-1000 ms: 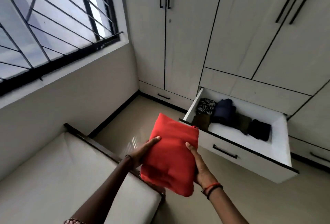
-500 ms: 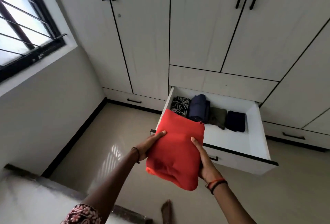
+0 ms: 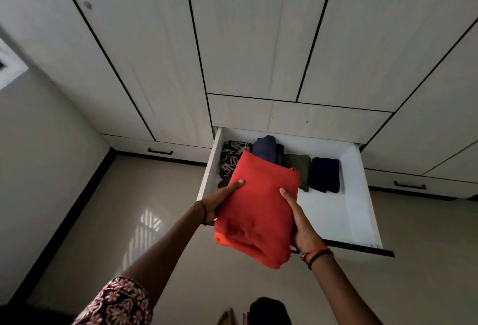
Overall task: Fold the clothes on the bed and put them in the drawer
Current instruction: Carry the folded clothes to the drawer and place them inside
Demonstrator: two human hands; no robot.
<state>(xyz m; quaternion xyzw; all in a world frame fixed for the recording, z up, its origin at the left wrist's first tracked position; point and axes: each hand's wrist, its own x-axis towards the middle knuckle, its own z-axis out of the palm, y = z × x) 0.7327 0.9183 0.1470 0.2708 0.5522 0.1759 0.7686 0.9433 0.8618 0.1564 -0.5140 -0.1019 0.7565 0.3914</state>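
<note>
Over the drawer's (image 3: 358,195) front-left corner, the left hand (image 3: 219,201) and right hand (image 3: 301,225) are gripping a folded red garment (image 3: 258,210). Other folded clothes (image 3: 324,174) are lying along its back edge.

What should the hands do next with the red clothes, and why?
Probably lower the folded red garment onto the bare front floor of the drawer. The left hand and right hand hold it by its sides over the open drawer, and the folded clothes fill only the back row.

Dark floral sleeve (image 3: 121,301) on left arm, thin black band (image 3: 204,212) at left wrist, red-and-black bands (image 3: 316,254) at right.
</note>
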